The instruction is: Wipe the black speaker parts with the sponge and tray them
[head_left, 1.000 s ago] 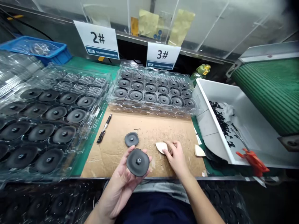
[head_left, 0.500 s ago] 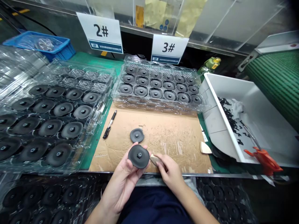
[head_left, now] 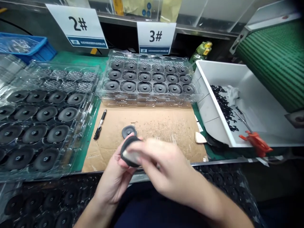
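My left hand [head_left: 112, 177] is closed around the edge of a black round disc [head_left: 126, 144], held tilted above the front of the cardboard sheet [head_left: 161, 123]. My right hand [head_left: 166, 167], slightly blurred, pinches a cream-coloured pad [head_left: 132, 156] against the disc's face. The right fingers hide part of the pad and much of the disc. Just beyond my hands, a second black disc [head_left: 129, 131] with a small centre stub lies on the cardboard. Another cream wedge-shaped pad [head_left: 200, 138] lies at the cardboard's right edge.
Clear plastic trays of black discs stand at the left [head_left: 92, 95] and back [head_left: 152, 95]. A pen [head_left: 100, 124] lies on the cardboard's left side. At the right, a white bin [head_left: 213, 110] contains small black pieces, and an orange-handled tool [head_left: 256, 143] rests over its front rim.
My right hand has lifted the cream pad from beside the disc and brought it onto the disc's face. My left hand has tilted the disc. The head view has shifted right.
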The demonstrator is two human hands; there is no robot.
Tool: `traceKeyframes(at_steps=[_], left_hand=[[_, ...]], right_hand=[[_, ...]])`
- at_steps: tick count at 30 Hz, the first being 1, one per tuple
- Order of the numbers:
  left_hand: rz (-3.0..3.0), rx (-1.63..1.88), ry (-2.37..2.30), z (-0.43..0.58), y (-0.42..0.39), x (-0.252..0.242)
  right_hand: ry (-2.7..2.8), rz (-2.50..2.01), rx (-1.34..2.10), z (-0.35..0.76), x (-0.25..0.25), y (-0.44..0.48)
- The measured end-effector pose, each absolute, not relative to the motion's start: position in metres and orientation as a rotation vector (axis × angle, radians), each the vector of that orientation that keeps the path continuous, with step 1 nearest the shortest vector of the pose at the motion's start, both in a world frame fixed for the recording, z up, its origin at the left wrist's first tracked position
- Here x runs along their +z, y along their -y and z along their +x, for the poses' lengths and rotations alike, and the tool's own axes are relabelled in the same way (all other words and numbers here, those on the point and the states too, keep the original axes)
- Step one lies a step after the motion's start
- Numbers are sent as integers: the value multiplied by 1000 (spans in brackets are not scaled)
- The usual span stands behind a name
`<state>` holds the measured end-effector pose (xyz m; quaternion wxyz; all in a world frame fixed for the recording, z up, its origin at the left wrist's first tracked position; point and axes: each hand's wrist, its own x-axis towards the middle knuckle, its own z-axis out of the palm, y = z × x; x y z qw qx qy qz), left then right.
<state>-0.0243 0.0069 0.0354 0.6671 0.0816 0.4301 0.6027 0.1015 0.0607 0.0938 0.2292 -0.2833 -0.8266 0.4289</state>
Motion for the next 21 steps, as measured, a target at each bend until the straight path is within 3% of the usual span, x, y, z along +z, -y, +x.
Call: traceKeyframes(at_steps=[3, 8, 12, 17, 21], left_hand=[[190, 1318, -970, -20, -8, 41], [192, 1329, -1026, -14, -7, 44], [170, 1262, -989, -6, -10, 49], [101, 1218, -902, -3, -10, 56], [52, 1206, -871, 4, -12, 58]], right_hand=[[2131, -765, 1013, 106, 89, -59], [2195, -786, 1269, 120, 87, -54], [2101, -798, 1054, 123, 88, -61], [2226, -801, 1298, 155, 96, -54], [2271, -1066, 809, 171, 96, -55]])
